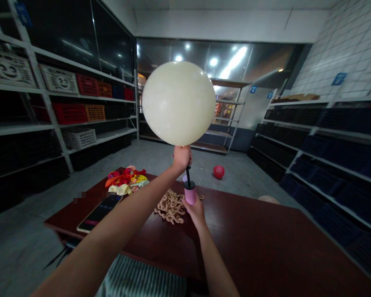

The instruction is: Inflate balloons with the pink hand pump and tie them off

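Observation:
A large cream balloon is blown up and stands above my hands. My left hand is closed around its neck, where it meets the black nozzle of a small pink hand pump. My right hand grips the pink pump body from below, just over the dark red table. Both arms reach forward from the bottom of the view.
On the table lie a pile of coloured uninflated balloons, a heap of beige rubber bands and a phone. A red balloon rests on the floor. Shelves with crates line both walls.

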Tool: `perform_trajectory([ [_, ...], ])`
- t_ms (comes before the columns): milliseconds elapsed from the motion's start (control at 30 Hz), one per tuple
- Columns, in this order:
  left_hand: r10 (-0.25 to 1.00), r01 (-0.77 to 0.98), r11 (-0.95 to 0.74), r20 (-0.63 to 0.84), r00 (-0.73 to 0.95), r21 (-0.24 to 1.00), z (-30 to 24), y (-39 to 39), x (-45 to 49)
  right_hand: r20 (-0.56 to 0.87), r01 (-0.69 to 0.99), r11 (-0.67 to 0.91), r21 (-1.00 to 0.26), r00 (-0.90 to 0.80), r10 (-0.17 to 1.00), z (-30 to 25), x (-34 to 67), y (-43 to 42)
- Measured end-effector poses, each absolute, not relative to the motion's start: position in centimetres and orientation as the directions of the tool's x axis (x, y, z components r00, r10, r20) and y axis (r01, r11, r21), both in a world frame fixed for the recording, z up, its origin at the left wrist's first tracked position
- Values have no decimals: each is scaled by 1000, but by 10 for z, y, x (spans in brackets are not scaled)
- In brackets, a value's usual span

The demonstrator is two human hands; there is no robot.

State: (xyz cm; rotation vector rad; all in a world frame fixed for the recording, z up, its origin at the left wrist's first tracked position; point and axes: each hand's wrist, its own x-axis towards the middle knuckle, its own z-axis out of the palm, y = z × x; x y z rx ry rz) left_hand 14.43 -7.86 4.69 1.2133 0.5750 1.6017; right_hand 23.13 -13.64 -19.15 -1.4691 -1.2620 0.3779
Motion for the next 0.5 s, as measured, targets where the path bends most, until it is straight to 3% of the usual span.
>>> perform_trajectory([
  [167,872,-590,-388,490,15,708,81,-81,111,443,587,107,-803,466,766,-179,236,-145],
  [300,896,-664,-341,444,-16,665,85,-81,86,624,832,12,-555,406,667,-177,242,-153],
  [400,906,-666,-355,416,-74,656,70,-78,80,712,919,18,-393,292,639,-178,246,-158],
  [500,922,-677,-328,378,-78,659,43,-75,88,744,950,30,-310,223,630,-176,247,-162],
])
